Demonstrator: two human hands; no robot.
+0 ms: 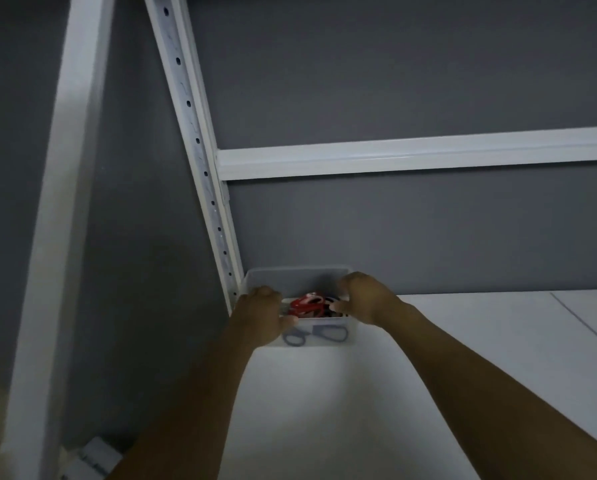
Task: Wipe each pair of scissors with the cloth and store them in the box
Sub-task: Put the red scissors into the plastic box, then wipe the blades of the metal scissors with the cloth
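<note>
Wall of dark grey (pixel 394 81) fills most of the view, behind a white rack. Next in size is the flat white shelf board (pixel 325 410), which runs from the bottom of the view up to the wall. A wide white upright beam (pixel 58 202) stands at the far left. Beside it leans a thinner white metal post with a row of round holes (pixel 193 116), and a white metal crossbar (pixel 394 157) joins that post and runs off to the right. Two bare arms reach up from the bottom of the view. A small clear plastic box (pixel 297 275) sits on the shelf board at the back, right against the foot of the post and close to the wall. The left hand (pixel 259 313) grips the left side of the box, with its fingers curled over the rim. The right hand (pixel 366 299) holds the right side, with fingers bent over the rim and the thumb pointing inward. Inside the box lie red-handled scissors (pixel 305 304) on top. Lower down, grey-blue-handled scissors (pixel 325 333) show through the clear front wall. The picture is dim and a bit blurry, so I cannot tell how many pairs are in there.
</note>
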